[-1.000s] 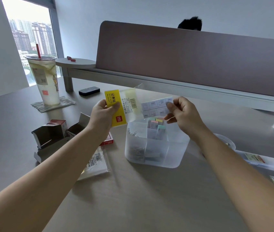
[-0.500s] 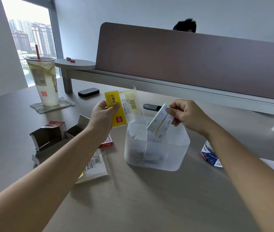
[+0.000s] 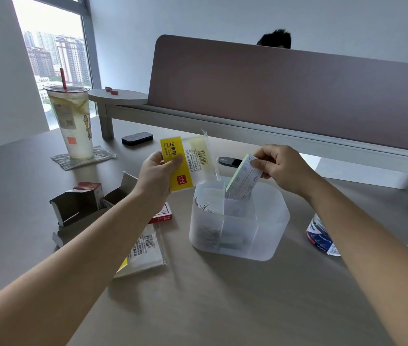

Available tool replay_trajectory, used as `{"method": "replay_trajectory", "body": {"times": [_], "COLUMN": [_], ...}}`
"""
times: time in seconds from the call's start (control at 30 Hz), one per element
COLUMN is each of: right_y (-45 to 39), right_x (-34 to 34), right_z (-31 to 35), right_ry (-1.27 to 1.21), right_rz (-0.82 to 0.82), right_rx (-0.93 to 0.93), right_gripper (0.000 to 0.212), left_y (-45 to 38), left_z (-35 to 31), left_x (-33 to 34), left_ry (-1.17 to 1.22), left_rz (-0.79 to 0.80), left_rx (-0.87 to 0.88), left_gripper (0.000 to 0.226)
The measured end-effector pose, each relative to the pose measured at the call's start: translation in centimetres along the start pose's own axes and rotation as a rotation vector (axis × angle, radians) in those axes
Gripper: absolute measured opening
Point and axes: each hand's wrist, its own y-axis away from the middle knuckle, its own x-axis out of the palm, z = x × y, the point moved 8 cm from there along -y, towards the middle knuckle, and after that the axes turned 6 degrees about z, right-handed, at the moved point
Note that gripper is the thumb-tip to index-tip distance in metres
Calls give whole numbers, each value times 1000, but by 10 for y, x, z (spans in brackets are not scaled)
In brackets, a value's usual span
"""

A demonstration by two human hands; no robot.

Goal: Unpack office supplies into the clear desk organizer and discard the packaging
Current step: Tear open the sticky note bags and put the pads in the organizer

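Note:
The clear desk organizer (image 3: pixel 267 236) stands on the desk in the middle, with paper clips in its left compartment. My right hand (image 3: pixel 282 168) pinches a pad of sticky notes (image 3: pixel 243 181) by its top edge, tilted, with its lower end inside the organizer's back compartment. My left hand (image 3: pixel 158 173) grips a yellow-and-clear plastic wrapper (image 3: pixel 188 163) just left of and above the organizer.
Open cardboard boxes (image 3: pixel 78 203), a small red box (image 3: pixel 164 213) and another plastic wrapper (image 3: pixel 145 250) lie at the left. A tall drink cup (image 3: pixel 70 121) stands far left. A tape roll (image 3: pixel 320 236) sits right of the organizer. A black remote (image 3: pixel 137 139) and a divider panel (image 3: pixel 297 96) are behind.
My right hand turned the sticky-note pad on edge and lowered it into the organizer's back compartment. My left hand kept the wrapper nearly still.

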Motion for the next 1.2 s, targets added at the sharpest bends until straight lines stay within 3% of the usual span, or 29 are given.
{"method": "replay_trajectory", "body": {"times": [0.2,0.37,0.6,0.73,0.83,1.03,1.2], "right_y": [4,6,29,63,94,134,145], "right_x": [14,32,31,28,38,81,122], "right_z": [-1,-5,6,22,35,41,27], "right_ry": [21,30,-17,82,184,282,299], "right_rz": [141,197,104,-33,-130,-104,108], "right_rx": [25,71,53,-18,-91,-90,-55], "right_gripper": [6,6,26,36,34,52,51], "left_y": [2,4,10,31,54,90,84], "left_z": [2,5,2,-8,-10,4,14], "left_x": [-1,0,-4,-16,-40,-83,-87], "left_ry": [6,-21,-96,-181,-299,-670,-961], "left_rz": [-1,24,28,2,-59,-222,-263], "left_rx": [-15,-30,-26,30,61,105,106], "left_gripper": [29,17,8,30,41,41,45]}}
